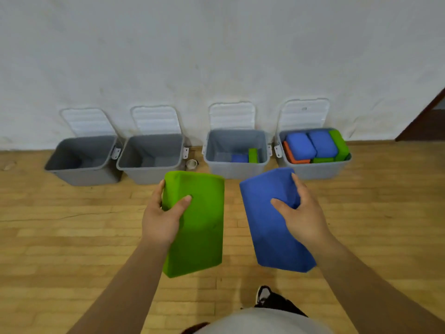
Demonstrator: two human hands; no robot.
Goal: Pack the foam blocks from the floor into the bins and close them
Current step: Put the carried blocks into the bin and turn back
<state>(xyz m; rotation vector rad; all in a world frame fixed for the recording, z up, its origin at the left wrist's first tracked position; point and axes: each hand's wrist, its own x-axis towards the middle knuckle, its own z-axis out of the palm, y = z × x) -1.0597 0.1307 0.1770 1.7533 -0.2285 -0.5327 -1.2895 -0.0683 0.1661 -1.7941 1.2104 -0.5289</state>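
My left hand (163,218) grips a green foam block (199,227) by its left edge, thumb on top. My right hand (301,213) grips a blue foam block (267,227) by its right edge. Both blocks are held above the wooden floor in front of me. Four grey bins stand open in a row against the wall, lids leaning back. The far-left bin (84,174) and the second bin (149,174) hold nothing I can see. The third bin (226,168) holds a blue and a green block at its bottom. The right bin (320,171) is filled with blue, green and orange blocks.
A white wall runs behind the bins. A small white round object (192,163) lies on the floor between the second and third bins. A dark door edge (423,121) is at the far right. My shoe (267,296) shows below the blocks.
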